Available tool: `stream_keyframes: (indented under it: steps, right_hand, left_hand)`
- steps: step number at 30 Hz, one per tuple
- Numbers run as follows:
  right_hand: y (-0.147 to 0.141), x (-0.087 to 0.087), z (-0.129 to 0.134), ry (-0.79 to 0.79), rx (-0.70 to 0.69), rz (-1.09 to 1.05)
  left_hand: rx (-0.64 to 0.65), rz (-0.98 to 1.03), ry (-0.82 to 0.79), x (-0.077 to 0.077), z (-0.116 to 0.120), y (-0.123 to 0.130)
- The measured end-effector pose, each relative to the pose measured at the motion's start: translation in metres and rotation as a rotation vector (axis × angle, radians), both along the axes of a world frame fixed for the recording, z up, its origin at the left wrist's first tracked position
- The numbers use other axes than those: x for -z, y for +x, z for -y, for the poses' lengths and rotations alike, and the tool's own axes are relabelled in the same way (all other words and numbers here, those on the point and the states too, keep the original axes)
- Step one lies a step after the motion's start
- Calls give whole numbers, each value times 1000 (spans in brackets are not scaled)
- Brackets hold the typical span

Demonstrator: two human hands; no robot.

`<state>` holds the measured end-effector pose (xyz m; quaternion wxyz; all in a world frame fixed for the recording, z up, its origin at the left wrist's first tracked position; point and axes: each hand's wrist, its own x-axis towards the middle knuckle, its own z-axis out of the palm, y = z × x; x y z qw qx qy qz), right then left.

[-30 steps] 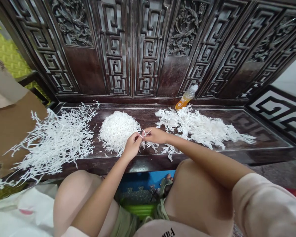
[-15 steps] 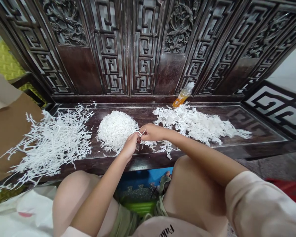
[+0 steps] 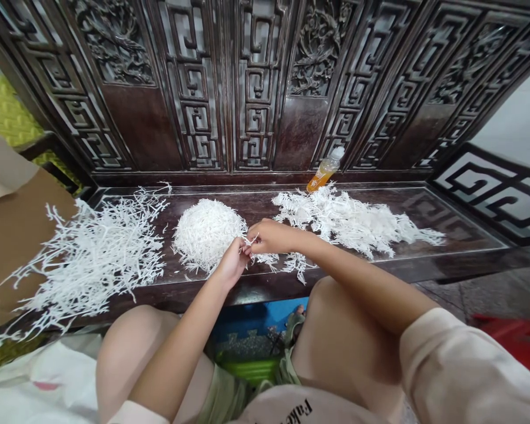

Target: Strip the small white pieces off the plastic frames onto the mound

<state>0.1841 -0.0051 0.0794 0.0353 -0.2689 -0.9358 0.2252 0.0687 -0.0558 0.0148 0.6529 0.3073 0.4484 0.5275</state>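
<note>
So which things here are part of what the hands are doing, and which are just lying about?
Part of the work:
left hand
right hand
small white sprig between them
round white mound
white sprig pile by the cardboard
white sprig pile by the bottle

Just lying about:
orange drink bottle
brown cardboard

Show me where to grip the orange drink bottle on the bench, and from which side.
Grip the orange-filled body of the bottle, below its white cap, coming from above and the front: it looks tilted right by the carved wooden panel, which closes off the back, and the pile of white branching sprigs lies before its base.
</note>
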Motion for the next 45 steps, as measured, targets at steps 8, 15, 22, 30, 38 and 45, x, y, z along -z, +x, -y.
stream_keyframes:
  steps: [8,15,22,30,38,45]
  right_hand:
    - [29,-15,3,-301,83,-172]
    - [42,-5,-8,-438,222,-230]
    - [32,5,-5,-397,200,-122]
    - [21,11,-8,-328,216,-129]
    - [19,12,-4,-427,90,-19]
    - [14,4,0,-471,-20,-26]
  left_hand:
    - [-18,274,97,-3,-18,-48]
    - [241,268,-55,-6,-12,-32]
    - [213,319,-188,7,-6,-22]
    - [198,-51,-8,-1,3,-17]
    - [192,-172,1,0,8,-10]
    - [217,108,-79,2,10,-4]
